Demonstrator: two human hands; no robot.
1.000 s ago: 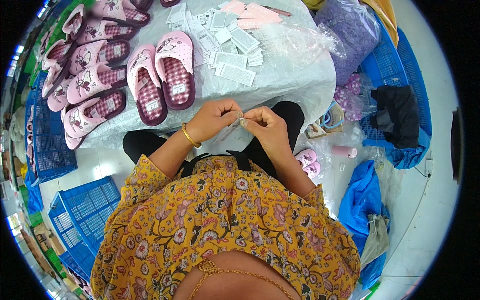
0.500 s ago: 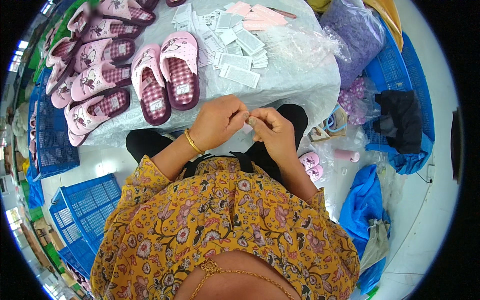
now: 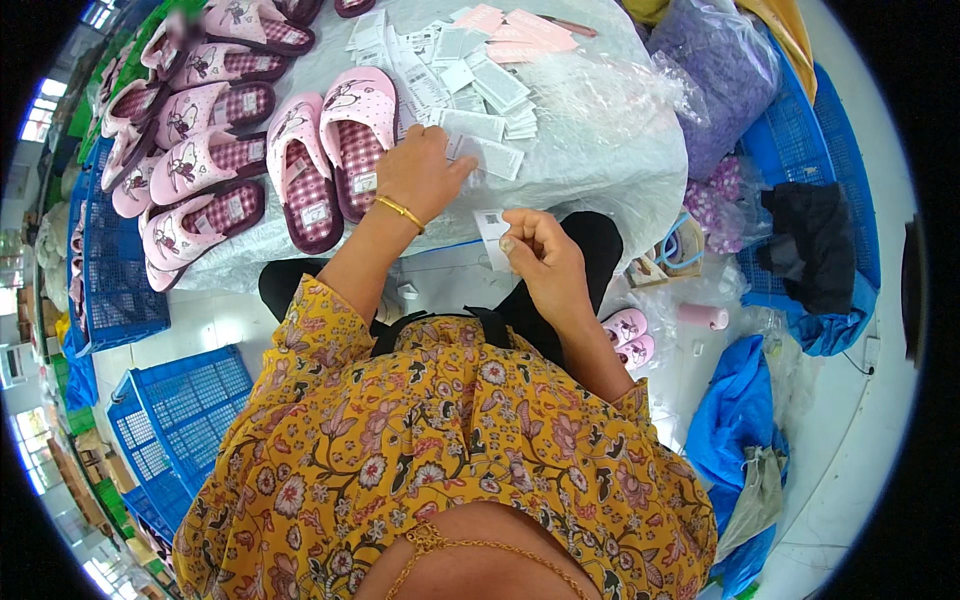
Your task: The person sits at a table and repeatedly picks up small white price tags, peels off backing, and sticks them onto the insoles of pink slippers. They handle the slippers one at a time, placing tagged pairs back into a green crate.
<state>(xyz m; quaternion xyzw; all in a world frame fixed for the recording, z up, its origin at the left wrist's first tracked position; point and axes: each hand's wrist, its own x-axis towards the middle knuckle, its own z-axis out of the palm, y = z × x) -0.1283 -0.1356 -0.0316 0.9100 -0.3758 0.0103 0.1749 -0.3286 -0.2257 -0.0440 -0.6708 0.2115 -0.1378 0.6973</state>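
My right hand [image 3: 550, 257] is closed in a pinch on a small white tag [image 3: 492, 238] with dark print, held just off the table's near edge. Reaching over the table, my left hand [image 3: 422, 170] lies between the pink slipper [image 3: 362, 140] and the nearest white label sticker sheets [image 3: 492, 156]. Its thumb stands apart from the other fingers, and nothing shows in them. That slipper and its mate [image 3: 305, 170] lie side by side, with dark red soles, checked insoles and a white label on each insole.
More pink slippers [image 3: 200, 165] are piled at the table's left. Pink cards [image 3: 525, 35] and a clear plastic bag [image 3: 620, 95] lie farther back on the plastic-covered table [image 3: 580, 160]. Blue crates [image 3: 190, 400] stand on the floor at left; a purple-filled bag [image 3: 710, 80] sits at right.
My hands have parted. The left has moved forward to the labels beside the slipper, while the right keeps the white tag, which now shows more fully.
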